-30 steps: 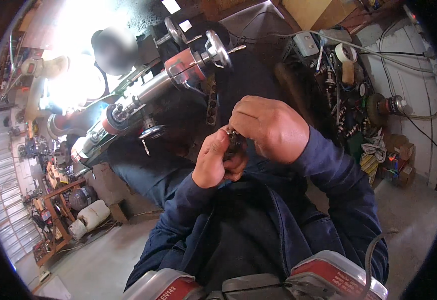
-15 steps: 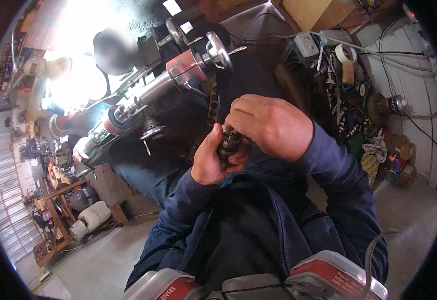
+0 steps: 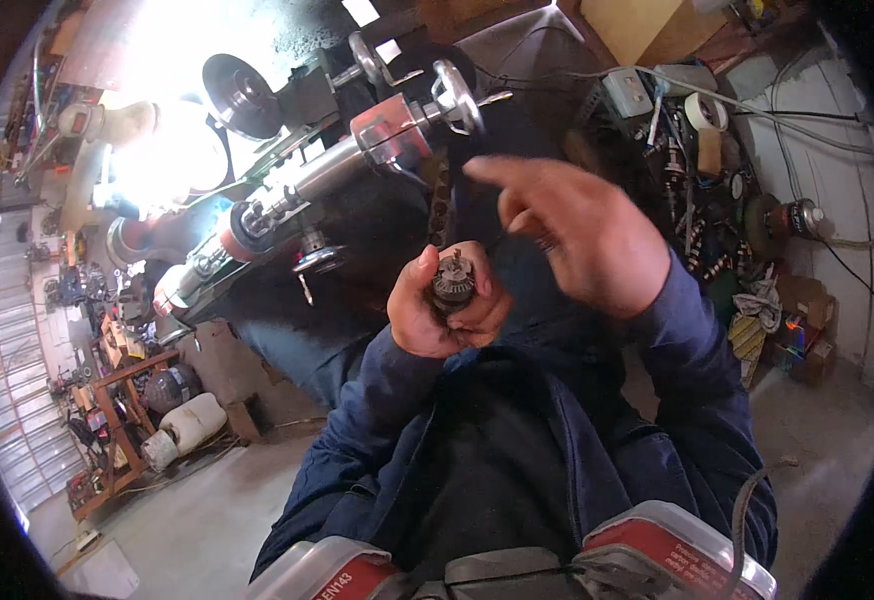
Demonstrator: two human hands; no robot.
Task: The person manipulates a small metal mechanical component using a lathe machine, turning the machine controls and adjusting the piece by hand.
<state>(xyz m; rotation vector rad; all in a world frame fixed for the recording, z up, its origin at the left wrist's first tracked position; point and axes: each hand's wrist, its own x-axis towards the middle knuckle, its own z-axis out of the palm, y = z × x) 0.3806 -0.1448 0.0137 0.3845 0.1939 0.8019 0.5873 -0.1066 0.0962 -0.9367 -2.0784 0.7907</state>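
My left hand (image 3: 420, 318) is wrapped round a dark metal drill chuck (image 3: 453, 284), its toothed ring and jaw end turned up toward me. A short thin piece stands up out of the jaws; I cannot make out its kind. To the right and a little above the chuck, my right hand (image 3: 602, 240) is apart from it. Its index finger points left, slightly smeared, while the other fingers are loosely bent. Nothing shows in that hand. Beyond the hands lies a lathe, its red tailstock (image 3: 393, 131) nearest them.
The tailstock's handwheel (image 3: 456, 97) and a lower handwheel (image 3: 321, 260) jut out near my hands. Tools and metal parts are heaped at right beside a grey box (image 3: 628, 92) and a tape roll (image 3: 699, 108). A white jug (image 3: 197, 426) lies at lower left by a wooden rack (image 3: 115, 430).
My right hand has come off the top of the chuck and moved right, its index finger stretching out. The chuck stays in my left hand, its top now uncovered.
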